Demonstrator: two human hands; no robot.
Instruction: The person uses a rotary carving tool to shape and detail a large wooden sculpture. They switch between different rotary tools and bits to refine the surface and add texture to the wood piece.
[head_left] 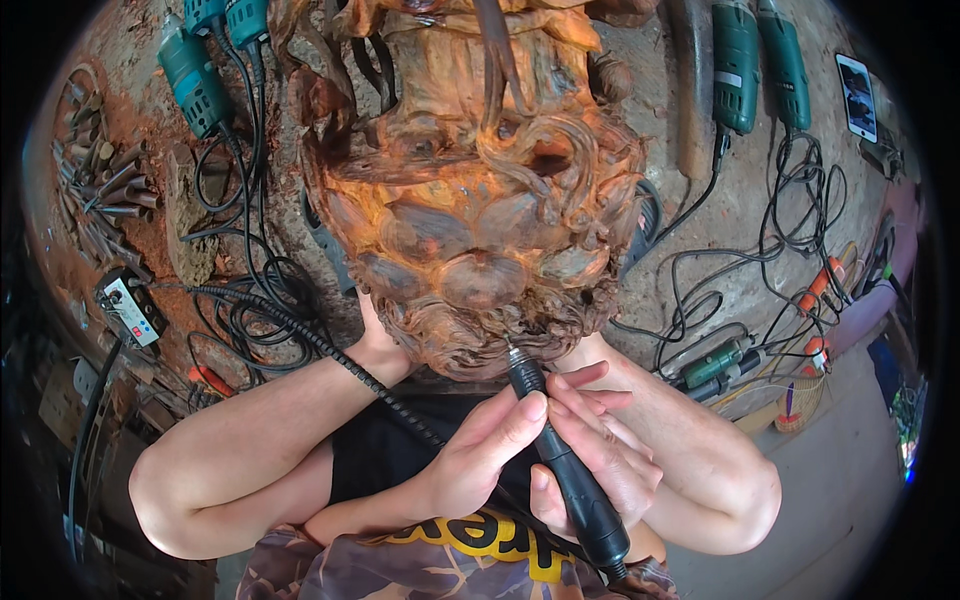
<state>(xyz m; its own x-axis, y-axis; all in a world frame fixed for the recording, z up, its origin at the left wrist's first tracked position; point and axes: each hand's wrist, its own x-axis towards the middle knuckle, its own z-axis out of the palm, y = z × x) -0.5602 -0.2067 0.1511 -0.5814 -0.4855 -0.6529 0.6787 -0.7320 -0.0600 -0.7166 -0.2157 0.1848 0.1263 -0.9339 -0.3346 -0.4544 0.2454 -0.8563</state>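
Observation:
A large carved piece of reddish-brown wood (484, 279), with rounded scale-like shapes and curling strands, stands between my bare bent legs. A black rotary carving handpiece (580, 490) slants up to its lower edge. The thin metal tip is at the carved strands, but I cannot tell whether it touches them. My left hand (480, 440) closes on the front of the handpiece, thumb on top. My right hand (602, 450) pinches it from the other side, some fingers held out. A spiral-wrapped black cable (340, 355) passes behind my left hand.
Green power grinders lie at the back left (192, 80) and back right (735, 70), their black cords (790, 220) tangled. A phone (856, 97) lies far right. At left are a white-and-black control box (130, 312) and a heap of wooden sticks (120, 190). A smaller green tool (712, 364) lies right.

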